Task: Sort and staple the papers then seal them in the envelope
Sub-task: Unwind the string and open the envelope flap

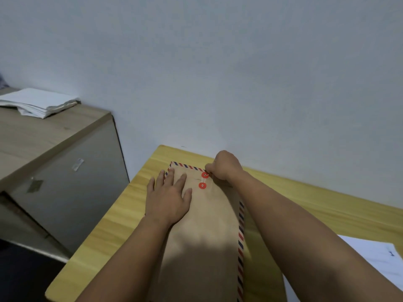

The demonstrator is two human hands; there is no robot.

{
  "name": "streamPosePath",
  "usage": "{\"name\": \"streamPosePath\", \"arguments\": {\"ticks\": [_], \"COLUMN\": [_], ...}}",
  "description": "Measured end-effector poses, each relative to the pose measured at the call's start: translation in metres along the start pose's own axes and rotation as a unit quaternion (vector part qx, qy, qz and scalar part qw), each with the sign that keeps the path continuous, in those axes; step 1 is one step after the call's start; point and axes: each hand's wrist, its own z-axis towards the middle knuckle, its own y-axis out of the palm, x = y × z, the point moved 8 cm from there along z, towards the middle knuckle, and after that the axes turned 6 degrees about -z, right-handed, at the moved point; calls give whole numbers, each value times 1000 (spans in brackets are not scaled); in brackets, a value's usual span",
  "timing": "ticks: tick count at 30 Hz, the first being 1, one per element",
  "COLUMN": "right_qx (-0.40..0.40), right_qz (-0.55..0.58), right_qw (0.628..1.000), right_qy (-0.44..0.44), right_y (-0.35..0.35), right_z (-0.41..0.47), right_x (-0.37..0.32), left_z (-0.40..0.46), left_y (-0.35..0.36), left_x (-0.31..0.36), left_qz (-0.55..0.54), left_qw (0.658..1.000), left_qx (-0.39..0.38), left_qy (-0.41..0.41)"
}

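A long brown envelope (209, 225) with a red and blue striped border lies on the yellow wooden table (122, 214), its flap end pointing away from me. Two red closure discs (203, 180) sit near the flap, joined by a thin white string. My left hand (169, 196) lies flat on the envelope with fingers spread, just left of the discs. My right hand (224, 165) is curled at the far disc and pinches the string there. White papers (379, 258) lie at the table's right edge, partly behind my right forearm.
A grey cabinet (65, 171) with a wooden top stands to the left, lower than the table, with a stack of folded white sheets (39, 102) on it. A plain pale wall (239, 73) runs right behind the table's far edge.
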Motion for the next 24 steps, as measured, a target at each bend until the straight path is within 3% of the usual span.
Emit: {"name": "streamPosePath", "arguments": {"ticks": [7,12,18,22,24], "right_qx": [-42,-193,-257,-191,-151], "right_qz": [234,384,292,131,104], "right_qw": [967,899,918,966,976], "right_qy": [-88,-87,-76,-115,-115], "right_y": [5,25,40,17,4], "right_z": [-17,-43,-64,-56,-50], "right_x": [-34,-45,-23,1,17], "left_z": [-1,-1,6,5,3], "left_y": [-15,-12,-3,-3,-1], "left_x": [-12,-16,-16,-13,-9], "left_qz": [20,-3,-14,-14,-16], "left_qw": [998,998,1000,1000,1000], "left_qx": [30,41,12,10,6], "left_qy": [52,51,7,3,7]}}
